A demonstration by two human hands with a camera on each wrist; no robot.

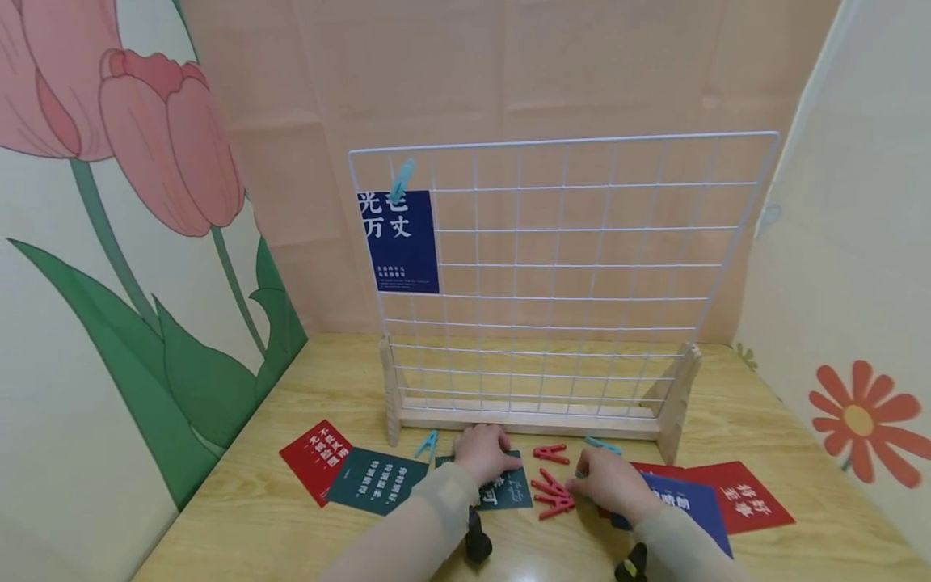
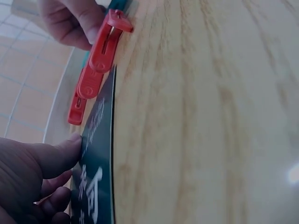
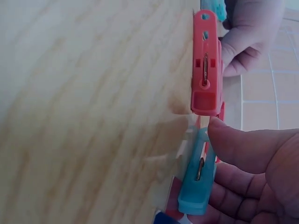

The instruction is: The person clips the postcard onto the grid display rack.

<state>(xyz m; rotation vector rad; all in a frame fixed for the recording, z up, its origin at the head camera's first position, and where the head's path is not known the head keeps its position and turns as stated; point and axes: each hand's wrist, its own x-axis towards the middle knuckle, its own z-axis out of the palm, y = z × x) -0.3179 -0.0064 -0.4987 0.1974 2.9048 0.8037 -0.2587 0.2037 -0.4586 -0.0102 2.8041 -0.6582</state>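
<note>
In the head view my left hand (image 1: 482,454) is over a dark green card (image 1: 515,491) with white writing, just in front of the rack's base. In the left wrist view its thumb (image 2: 70,148) touches the card's edge, and a gap shows between thumb and curled fingers. My right hand (image 1: 614,483) is low over the table beside several red clothespins (image 1: 554,503). A light blue clothespin (image 3: 196,177) lies below its thumb (image 3: 240,142) in the right wrist view; whether the fingers grip it is unclear. Beyond that hand is another light blue clothespin (image 1: 604,445).
A white wire grid rack (image 1: 567,230) on wooden feet (image 1: 678,404) stands behind. A blue clothespin (image 1: 402,179) holds a dark blue card (image 1: 403,250) on it. Red (image 1: 316,462) and green (image 1: 378,479) cards lie left, red (image 1: 749,495) and blue (image 1: 698,517) cards right.
</note>
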